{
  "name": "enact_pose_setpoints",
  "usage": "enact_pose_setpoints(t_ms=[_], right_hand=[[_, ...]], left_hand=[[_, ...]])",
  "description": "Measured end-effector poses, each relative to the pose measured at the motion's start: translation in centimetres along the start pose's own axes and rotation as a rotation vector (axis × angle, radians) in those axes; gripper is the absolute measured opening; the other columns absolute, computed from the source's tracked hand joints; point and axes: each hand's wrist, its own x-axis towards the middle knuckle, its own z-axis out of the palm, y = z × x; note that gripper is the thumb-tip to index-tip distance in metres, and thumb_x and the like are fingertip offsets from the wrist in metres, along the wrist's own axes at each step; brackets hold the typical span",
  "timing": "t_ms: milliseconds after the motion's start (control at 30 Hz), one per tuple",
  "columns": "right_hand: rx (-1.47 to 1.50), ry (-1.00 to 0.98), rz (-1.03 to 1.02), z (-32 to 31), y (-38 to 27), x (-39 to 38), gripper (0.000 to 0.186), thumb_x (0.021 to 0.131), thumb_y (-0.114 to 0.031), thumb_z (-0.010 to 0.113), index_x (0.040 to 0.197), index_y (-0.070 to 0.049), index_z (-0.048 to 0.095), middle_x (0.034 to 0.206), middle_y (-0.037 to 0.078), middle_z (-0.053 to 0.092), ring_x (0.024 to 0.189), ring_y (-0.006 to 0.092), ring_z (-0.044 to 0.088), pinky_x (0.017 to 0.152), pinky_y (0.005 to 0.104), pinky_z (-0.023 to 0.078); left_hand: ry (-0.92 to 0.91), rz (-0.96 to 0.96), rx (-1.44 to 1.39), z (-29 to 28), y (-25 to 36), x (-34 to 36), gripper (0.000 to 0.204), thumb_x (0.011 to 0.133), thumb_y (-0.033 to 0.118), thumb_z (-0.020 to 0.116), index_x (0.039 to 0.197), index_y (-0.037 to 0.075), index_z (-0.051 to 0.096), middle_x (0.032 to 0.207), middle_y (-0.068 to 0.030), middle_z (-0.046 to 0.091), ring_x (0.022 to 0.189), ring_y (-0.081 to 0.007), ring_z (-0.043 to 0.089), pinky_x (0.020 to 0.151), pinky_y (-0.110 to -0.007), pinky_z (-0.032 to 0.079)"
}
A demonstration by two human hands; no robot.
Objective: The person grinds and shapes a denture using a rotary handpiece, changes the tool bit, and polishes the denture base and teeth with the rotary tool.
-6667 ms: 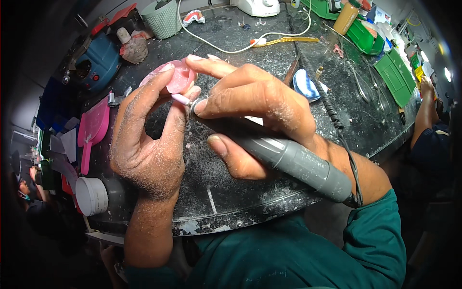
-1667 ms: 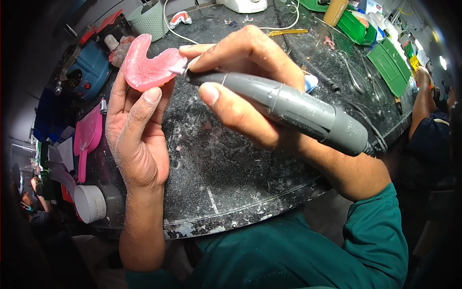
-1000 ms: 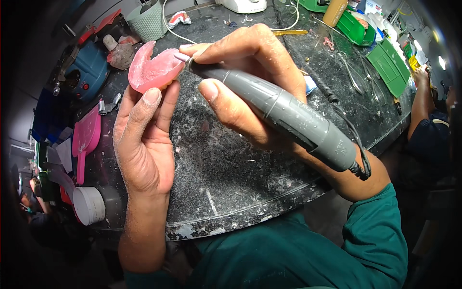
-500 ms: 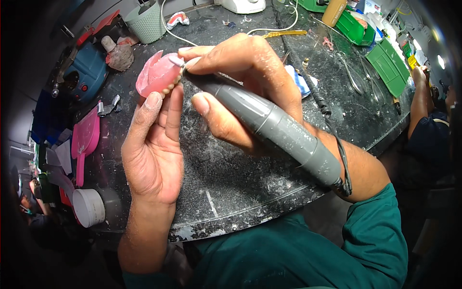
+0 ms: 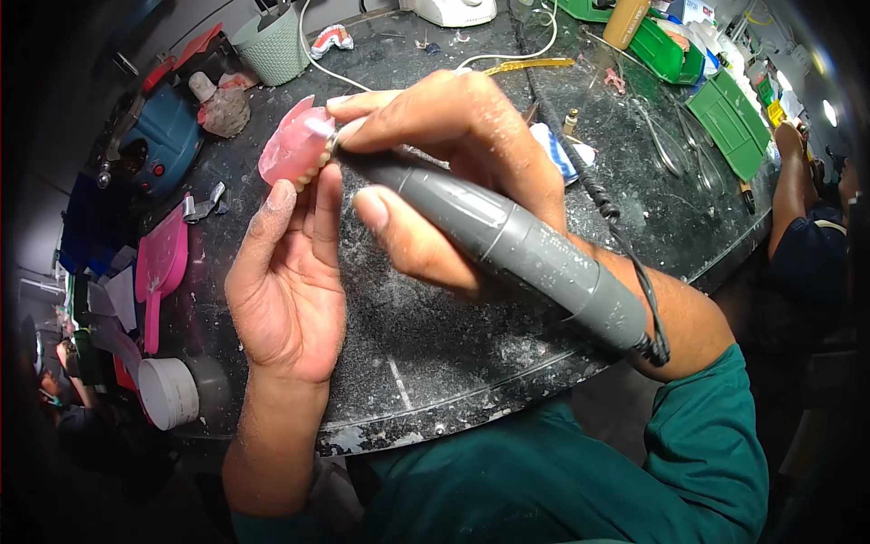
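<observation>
Denture (image 5: 288, 154), teeth (image 5: 312, 172) to lwr R, handpiece (image 5: 507, 227) diag., tip up-L

- Room to pass: dusty black table (image 5: 435, 340), between left hand (image 5: 288, 295) and right forearm (image 5: 696, 317).
- In the way beyond: right hand (image 5: 498, 150) and gray handpiece (image 5: 535, 256), slanting across to the pink denture (image 5: 288, 152).
- Rightward obstacle: dark coiled cord (image 5: 600, 198).
- Leftward obstacles: pink dustpan (image 5: 165, 258), white tub (image 5: 170, 393).

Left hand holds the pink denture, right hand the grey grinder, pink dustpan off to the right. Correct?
Not quite: the head view shows the pink dustpan off to the left. The rest is right: the left hand holds the pink denture, the right hand the grey grinder.
</observation>
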Motion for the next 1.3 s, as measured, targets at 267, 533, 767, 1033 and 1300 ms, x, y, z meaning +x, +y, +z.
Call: enact_pose_setpoints(t_ms=[267,533,767,1033,1300], right_hand=[[0.036,-0.064,0.039,-0.1,-0.8,0.3,0.031,0.074,0.001,0.069,0.103,-0.001,0.060,0.098,0.012,0.063,0.086,0.0206,0.066,0.076,0.0297,0.055],[0.052,-0.011,-0.021,0.4,-0.2,0.1,0.033,0.073,0.000,0.069,0.105,-0.001,0.060,0.096,0.010,0.066,0.093,0.0251,0.066,0.083,0.0341,0.055],[0.068,-0.022,-0.022,0.2,-0.4,0.1,0.030,0.074,-0.003,0.071,0.102,-0.001,0.061,0.095,0.010,0.066,0.096,0.0275,0.066,0.087,0.0364,0.054],[0.108,0.012,0.012,0.2,-0.5,0.2,0.029,0.077,-0.002,0.069,0.105,-0.001,0.060,0.095,0.010,0.066,0.094,0.0254,0.066,0.086,0.0349,0.054],[0.453,-0.032,0.550,-1.5,-2.4,1.4,0.018,0.091,-0.008,0.064,0.105,0.000,0.056,0.093,0.008,0.063,0.086,0.0108,0.060,0.077,0.0266,0.048]], left_hand=[[0.024,-0.033,-0.048,0.0,0.2,0.0,0.043,0.102,0.004,0.041,0.143,-0.006,0.036,0.144,-0.0174,0.046,0.133,-0.0234,0.047,0.112,-0.036,0.041],[-0.006,-0.057,-0.127,0.2,0.2,0.0,0.044,0.103,0.005,0.040,0.145,-0.005,0.032,0.147,-0.0175,0.042,0.136,-0.0240,0.044,0.115,-0.036,0.038],[-0.150,-0.072,-0.269,-0.2,-0.1,0.3,0.044,0.101,0.002,0.040,0.141,-0.013,0.030,0.142,-0.0249,0.044,0.132,-0.0308,0.047,0.116,-0.037,0.040],[-0.064,-0.077,-0.245,0.1,0.1,0.1,0.044,0.102,0.003,0.038,0.143,-0.009,0.030,0.145,-0.0215,0.042,0.135,-0.0279,0.044,0.117,-0.039,0.036],[-0.190,-0.012,-0.138,-0.4,0.6,0.9,0.044,0.100,0.001,0.041,0.142,-0.009,0.032,0.145,-0.0227,0.042,0.138,-0.0304,0.040,0.120,-0.045,0.030]])
